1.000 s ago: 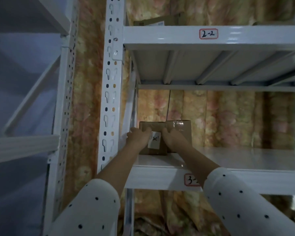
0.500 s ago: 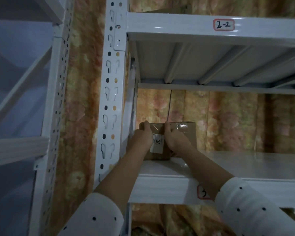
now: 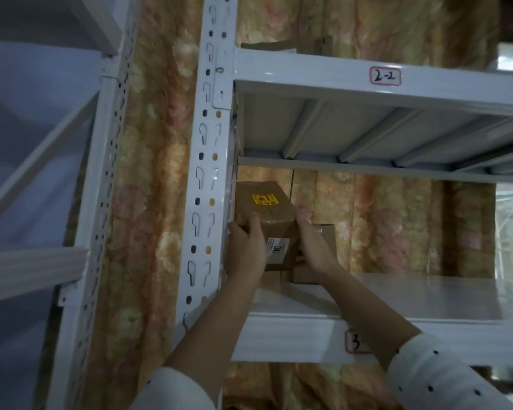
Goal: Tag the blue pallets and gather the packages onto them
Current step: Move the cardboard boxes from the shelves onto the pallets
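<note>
Now the left hand and right hand clasp the cardboard package by its two sides, fingers curled around it. Between the palms it tilts above the shelf, probably so it clears the second box just behind the right hand.

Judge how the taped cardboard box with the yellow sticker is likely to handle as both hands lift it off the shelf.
The box probably stays stiff: its faces look flat between the left hand and right hand. Glossy tape across its top could make the grip somewhat slippery. It seems fairly light, being tilted up by fingers alone, though that is a guess.
</note>
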{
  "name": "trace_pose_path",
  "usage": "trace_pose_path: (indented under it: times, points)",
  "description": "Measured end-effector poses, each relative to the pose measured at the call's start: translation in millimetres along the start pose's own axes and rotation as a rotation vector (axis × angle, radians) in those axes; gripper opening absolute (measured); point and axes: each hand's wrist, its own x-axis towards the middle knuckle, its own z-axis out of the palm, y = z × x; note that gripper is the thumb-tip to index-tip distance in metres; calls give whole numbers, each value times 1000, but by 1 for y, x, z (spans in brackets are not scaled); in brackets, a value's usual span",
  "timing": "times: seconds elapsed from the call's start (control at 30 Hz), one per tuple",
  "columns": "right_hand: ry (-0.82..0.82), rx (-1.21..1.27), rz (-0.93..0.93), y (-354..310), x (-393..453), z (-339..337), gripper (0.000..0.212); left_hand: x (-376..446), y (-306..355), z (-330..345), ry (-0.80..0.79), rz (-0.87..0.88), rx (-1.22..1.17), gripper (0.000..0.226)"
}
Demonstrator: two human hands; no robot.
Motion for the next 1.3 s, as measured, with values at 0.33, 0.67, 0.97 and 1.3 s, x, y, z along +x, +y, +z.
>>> trace_pose_path:
  times: [0.33, 0.67, 0.97, 1.3]
  points:
    - [16, 243, -129, -18, -19, -15, 17, -7, 9, -4, -119, 132, -402, 17]
    - [103, 267, -162, -8, -70, -63, 50, -29, 20, 2, -449, 319, -442, 50]
    - [258, 463, -168, 1, -153, -107, 86, -107, 32, 20, -632, 428, -475, 54]
    - [579, 493, -42, 20, -329, -162, 67, -266, 19, 69, -1013, 64, -741, 58]
